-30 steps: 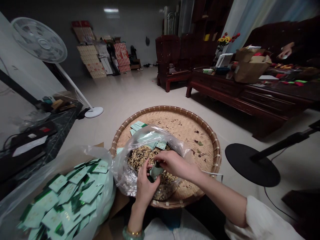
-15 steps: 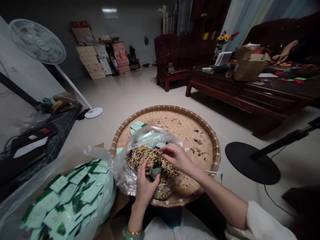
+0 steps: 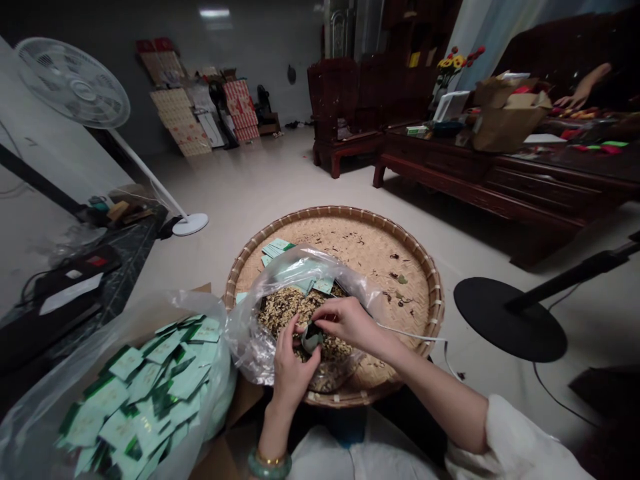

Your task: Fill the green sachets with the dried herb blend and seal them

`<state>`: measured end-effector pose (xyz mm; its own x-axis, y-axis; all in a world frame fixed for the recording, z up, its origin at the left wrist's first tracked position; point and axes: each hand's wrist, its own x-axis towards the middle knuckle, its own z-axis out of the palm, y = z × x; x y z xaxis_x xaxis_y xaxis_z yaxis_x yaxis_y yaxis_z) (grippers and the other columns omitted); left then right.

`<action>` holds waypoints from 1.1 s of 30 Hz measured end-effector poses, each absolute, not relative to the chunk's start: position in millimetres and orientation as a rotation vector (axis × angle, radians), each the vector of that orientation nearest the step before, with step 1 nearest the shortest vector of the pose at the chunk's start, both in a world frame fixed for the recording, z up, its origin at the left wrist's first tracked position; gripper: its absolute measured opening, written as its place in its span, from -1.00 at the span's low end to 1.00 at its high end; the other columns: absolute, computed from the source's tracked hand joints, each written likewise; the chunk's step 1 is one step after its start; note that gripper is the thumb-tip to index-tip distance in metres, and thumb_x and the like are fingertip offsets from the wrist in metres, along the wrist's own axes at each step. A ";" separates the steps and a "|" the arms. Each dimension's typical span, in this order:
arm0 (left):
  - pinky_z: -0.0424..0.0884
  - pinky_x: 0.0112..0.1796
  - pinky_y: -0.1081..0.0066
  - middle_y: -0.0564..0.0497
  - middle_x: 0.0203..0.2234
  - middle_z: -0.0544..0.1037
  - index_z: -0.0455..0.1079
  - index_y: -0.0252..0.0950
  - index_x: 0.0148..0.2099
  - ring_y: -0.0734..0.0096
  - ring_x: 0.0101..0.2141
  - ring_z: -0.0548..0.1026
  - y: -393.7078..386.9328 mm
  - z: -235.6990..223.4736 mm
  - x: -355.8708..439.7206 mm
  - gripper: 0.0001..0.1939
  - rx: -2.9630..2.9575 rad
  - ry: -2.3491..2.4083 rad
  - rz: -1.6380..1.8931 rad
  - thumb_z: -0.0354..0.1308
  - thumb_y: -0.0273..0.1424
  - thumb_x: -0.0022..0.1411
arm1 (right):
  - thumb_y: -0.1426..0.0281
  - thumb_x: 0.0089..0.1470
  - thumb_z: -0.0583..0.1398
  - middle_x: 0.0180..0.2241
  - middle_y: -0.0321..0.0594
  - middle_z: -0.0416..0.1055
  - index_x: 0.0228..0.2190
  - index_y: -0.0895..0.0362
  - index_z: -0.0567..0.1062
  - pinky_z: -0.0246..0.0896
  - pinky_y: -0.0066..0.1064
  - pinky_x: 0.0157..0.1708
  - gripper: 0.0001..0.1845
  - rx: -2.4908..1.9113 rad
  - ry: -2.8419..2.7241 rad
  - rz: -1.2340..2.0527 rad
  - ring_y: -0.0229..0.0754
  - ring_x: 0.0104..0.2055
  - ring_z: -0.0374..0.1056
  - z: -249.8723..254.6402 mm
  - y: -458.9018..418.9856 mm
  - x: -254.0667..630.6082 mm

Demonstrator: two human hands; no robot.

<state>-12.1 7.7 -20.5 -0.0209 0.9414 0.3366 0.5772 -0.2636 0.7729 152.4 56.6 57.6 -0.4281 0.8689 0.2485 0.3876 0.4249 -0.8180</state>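
Note:
My left hand (image 3: 294,363) holds a small pale-green packet (image 3: 312,340) between thumb and fingers, its dark mouth facing up. Over that mouth, my right hand (image 3: 349,323) has its thumb and fingertips pinched together; whatever is between them is too small to make out. Both hands are above a clear plastic bag (image 3: 246,350) holding a loose mix of pale and dark dried bits (image 3: 285,308). Several flat green packets (image 3: 323,285) lie at the far side of the mix. Under the bag is a round woven bamboo tray (image 3: 436,287), with scattered dark bits and leaves.
To the left, a large clear bag (image 3: 197,303) is full of green packets (image 3: 120,393). A white standing fan (image 3: 190,224) and a dark ledge (image 3: 135,247) are beyond it. On the right stand a black round base (image 3: 510,320) and a low wooden table (image 3: 450,160); another person's hand (image 3: 575,97) rests there.
My right hand has moved down and left, from beside the packet to its mouth. My left hand keeps holding the packet, now slightly turned. The view has shifted a little.

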 end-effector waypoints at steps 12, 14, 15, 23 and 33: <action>0.43 -0.18 0.24 -0.10 -0.18 0.39 0.07 -0.24 0.21 0.24 -0.17 0.42 2.5 -20.8 -15.6 -0.33 1.878 1.599 1.213 0.18 -0.45 0.05 | 0.28 0.03 0.24 -0.15 -0.12 0.35 -0.20 0.10 0.52 0.32 -0.38 -0.31 -0.73 -1.096 -1.942 0.913 -0.24 -0.28 0.34 52.3 45.7 168.7; 0.41 -0.15 0.19 -0.12 -0.15 0.39 0.07 -0.24 0.21 0.22 -0.16 0.42 0.8 -20.9 -16.3 -0.30 1.883 1.602 1.183 0.20 -0.44 0.02 | 0.29 0.02 0.25 -0.16 -0.13 0.33 -0.18 0.09 0.50 0.28 -0.35 -0.22 -0.71 -1.052 -2.159 0.818 -0.18 -0.20 0.33 51.4 33.1 163.7; 0.40 -0.13 0.17 -0.14 -0.12 0.38 0.07 -0.24 0.21 0.20 -0.15 0.42 0.0 -20.2 -17.2 -0.30 1.881 1.599 1.161 0.20 -0.45 0.01 | 0.32 0.03 0.24 -0.19 -0.14 0.34 -0.21 0.10 0.51 0.26 -0.36 -0.22 -0.76 -1.054 -2.264 0.768 -0.17 -0.20 0.32 50.3 27.7 160.6; 0.25 0.06 0.11 -0.11 0.02 0.44 0.31 -0.21 0.10 0.12 0.04 0.37 10.0 -3.8 -40.3 -0.37 1.638 1.341 0.931 0.29 -0.44 -0.09 | 0.58 0.04 0.13 -0.34 -0.20 0.37 -0.36 0.17 0.46 0.16 -0.50 -0.34 -0.87 -0.967 -2.446 0.723 -0.26 -0.32 0.30 52.7 29.6 161.3; 0.40 -0.38 0.44 0.00 -0.46 0.60 0.51 -0.36 -0.27 0.35 -0.44 0.52 13.8 5.4 -23.2 -0.65 1.037 1.127 0.912 0.32 -0.23 -0.08 | 0.29 -0.05 0.27 -0.64 -0.41 0.17 -0.70 0.20 0.28 -0.11 -0.53 -0.57 -0.62 -1.164 -2.178 1.008 -0.37 -0.55 0.09 47.6 62.1 171.1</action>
